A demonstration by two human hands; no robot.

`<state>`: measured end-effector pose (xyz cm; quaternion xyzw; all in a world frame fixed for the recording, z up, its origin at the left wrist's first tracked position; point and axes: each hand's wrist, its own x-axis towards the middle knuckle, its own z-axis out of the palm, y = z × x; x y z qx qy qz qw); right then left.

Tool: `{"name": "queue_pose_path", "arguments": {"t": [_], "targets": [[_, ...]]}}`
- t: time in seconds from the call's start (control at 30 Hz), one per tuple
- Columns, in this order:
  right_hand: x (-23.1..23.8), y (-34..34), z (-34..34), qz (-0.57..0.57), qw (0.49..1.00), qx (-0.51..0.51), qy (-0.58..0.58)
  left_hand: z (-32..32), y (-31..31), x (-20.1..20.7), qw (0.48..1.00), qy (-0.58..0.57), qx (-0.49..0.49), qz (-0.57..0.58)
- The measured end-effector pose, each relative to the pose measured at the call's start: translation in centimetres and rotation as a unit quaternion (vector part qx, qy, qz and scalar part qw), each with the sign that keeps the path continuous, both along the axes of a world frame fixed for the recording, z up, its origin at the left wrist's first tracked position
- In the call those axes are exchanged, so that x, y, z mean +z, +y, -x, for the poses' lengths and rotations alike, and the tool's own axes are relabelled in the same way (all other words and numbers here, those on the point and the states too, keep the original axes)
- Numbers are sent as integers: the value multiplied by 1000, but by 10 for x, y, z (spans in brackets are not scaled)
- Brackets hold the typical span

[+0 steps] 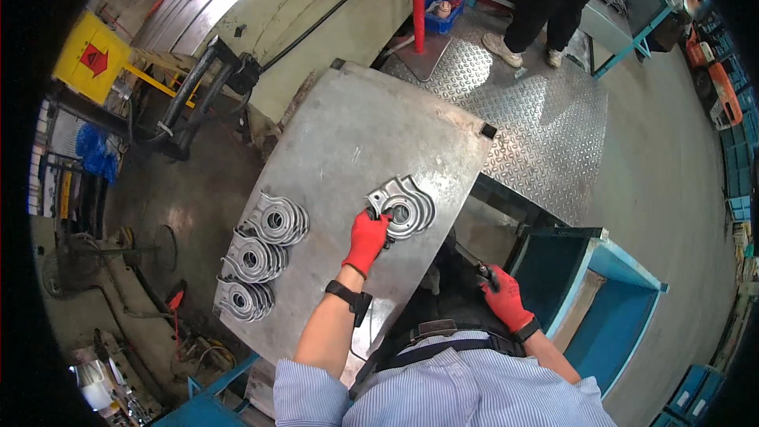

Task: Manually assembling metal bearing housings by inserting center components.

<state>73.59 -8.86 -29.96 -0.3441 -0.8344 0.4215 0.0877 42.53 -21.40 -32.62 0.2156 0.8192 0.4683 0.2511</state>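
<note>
My left hand [368, 240], in a red glove with dark fingertips, is closed on the near left edge of a small stack of stamped metal brackets [405, 209]. These brackets are round with a central hole and a curved arm, and they lie on the metal table [348, 134]. My right hand [504, 300], in a matching glove, is held beside my waist, off the table. Its fingers are curled around something slim and dark that I cannot make out. Three more bracket stacks stand in a row on the table's left side: an upper [278, 220], a middle [254, 258] and a lower one [247, 299].
A blue metal bin [628, 308] stands close by my right arm. Beyond the table is a diamond-plate platform [545, 134] with a person [545, 0] standing on it. A red post [418, 8] and a large machine [292, 8] rise at the far side.
</note>
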Motion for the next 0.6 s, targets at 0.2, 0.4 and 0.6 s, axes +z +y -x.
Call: {"name": "queue_pose_path", "arguments": {"t": [0.2,0.4,0.6], "targets": [[-1,-29,6,8,999,43,5,-49,-58,41,913,-367,138,-109],[-14,-51,24,5,992,119,-38,-90,-95,13,879,-436,136,-138],[-39,-57,33,-33,978,188,-90,-104,-94,-21,948,-283,126,-77]]}}
